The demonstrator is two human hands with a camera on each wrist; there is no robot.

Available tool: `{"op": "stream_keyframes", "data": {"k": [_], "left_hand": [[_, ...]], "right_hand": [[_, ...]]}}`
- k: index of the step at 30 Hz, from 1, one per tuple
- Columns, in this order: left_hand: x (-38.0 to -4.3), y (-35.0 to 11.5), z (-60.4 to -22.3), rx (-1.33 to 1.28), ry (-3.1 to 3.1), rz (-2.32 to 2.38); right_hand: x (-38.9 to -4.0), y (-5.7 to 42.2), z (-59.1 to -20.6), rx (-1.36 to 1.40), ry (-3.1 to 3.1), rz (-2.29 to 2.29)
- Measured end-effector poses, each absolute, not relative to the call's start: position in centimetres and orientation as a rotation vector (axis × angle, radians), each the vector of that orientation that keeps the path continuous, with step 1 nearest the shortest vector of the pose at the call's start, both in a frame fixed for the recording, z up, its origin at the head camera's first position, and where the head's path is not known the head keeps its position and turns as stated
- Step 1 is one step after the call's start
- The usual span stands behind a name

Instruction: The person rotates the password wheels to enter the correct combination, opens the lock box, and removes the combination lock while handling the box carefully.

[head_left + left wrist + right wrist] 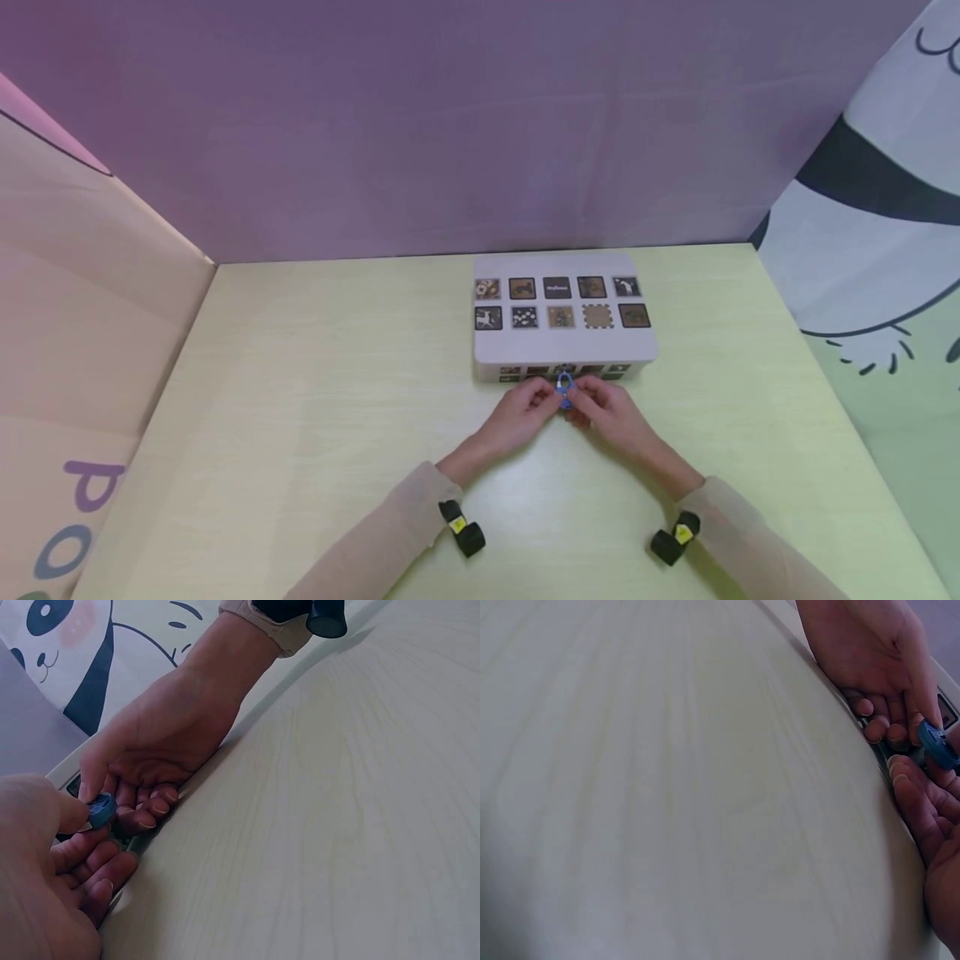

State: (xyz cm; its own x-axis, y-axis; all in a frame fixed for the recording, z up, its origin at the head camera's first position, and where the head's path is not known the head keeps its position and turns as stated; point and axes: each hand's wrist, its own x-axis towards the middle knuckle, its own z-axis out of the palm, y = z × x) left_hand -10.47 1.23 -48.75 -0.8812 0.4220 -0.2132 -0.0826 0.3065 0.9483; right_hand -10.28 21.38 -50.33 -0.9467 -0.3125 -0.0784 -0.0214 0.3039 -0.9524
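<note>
A small blue padlock [565, 392] is at the middle of the front face of a white box [555, 348] with rows of square pictures. My left hand [521, 419] pinches the padlock from its left side, thumb and fingers curled. From the other side my right hand [613, 417] pinches it too, the two hands almost meeting. In the left wrist view the round blue body of the padlock [102, 810] shows between the thumbs. The fingers partly cover it in the right wrist view, and whether its shackle is closed cannot be told.
The box stands on a pale wooden table [315, 375], toward the back. Behind it rises a purple cloth wall [420, 142], with printed panels on the left and right. Black camera straps [461, 527] sit around both sleeves.
</note>
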Motion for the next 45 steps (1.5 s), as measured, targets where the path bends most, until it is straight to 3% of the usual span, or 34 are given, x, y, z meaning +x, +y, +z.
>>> {"op": "stream_keyframes", "data": {"k": [45], "left_hand": [[-10.44, 1.07, -48.58, 0.303, 2.141, 1.590]], "right_hand": [[-10.20, 21.74, -50.59, -0.328, 2.307, -1.722]]}}
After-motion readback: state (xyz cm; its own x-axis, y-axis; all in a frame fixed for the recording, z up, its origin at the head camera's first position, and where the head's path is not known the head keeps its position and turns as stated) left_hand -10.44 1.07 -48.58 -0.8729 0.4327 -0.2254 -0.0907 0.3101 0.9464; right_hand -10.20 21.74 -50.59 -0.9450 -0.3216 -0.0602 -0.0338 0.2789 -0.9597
